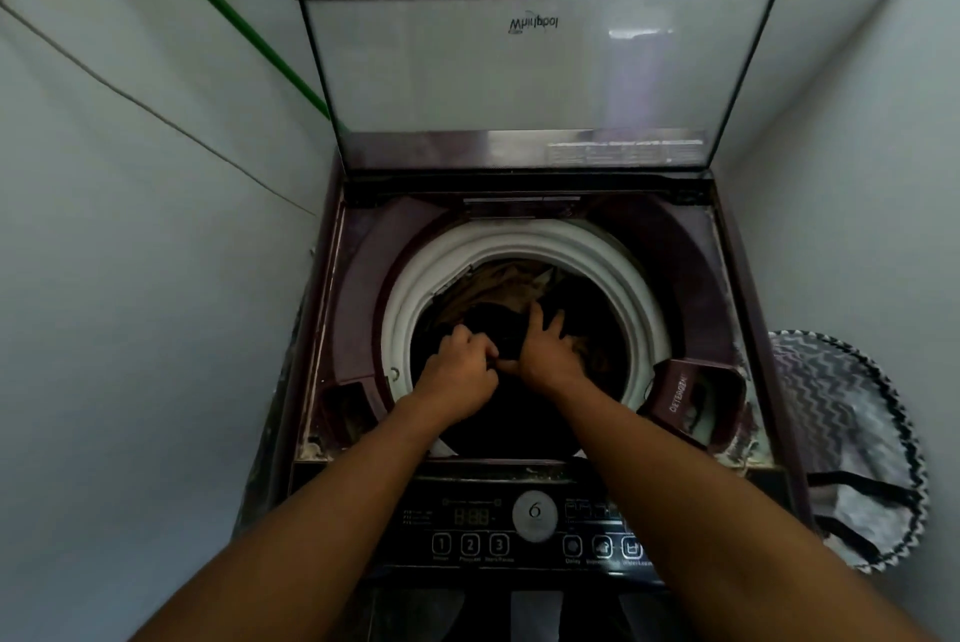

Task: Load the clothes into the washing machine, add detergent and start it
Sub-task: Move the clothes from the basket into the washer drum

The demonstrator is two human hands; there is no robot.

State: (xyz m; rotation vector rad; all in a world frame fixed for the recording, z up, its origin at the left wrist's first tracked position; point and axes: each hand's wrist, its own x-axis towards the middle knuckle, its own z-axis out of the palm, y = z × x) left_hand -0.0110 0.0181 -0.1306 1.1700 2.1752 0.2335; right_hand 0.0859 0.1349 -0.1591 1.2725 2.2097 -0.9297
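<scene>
A top-loading washing machine (358, 277) stands in front of me with its glass lid (530, 69) raised. Inside the white-rimmed drum (415, 288) lie clothes: a brown garment (498, 285) at the back and a black garment (493, 324) on top. Both my hands are down in the drum. My left hand (460, 368) is closed on the black garment. Beside it, touching, my right hand (545, 347) presses on the same dark cloth with fingers spread. A detergent tray (685, 397) sits open at the drum's right front corner.
The control panel (519, 532) with numbered buttons and a round dial runs along the machine's front edge, under my forearms. A patterned laundry bag (852, 433) stands on the floor to the right. Walls close in on both sides; a green pipe (228, 12) crosses the left wall.
</scene>
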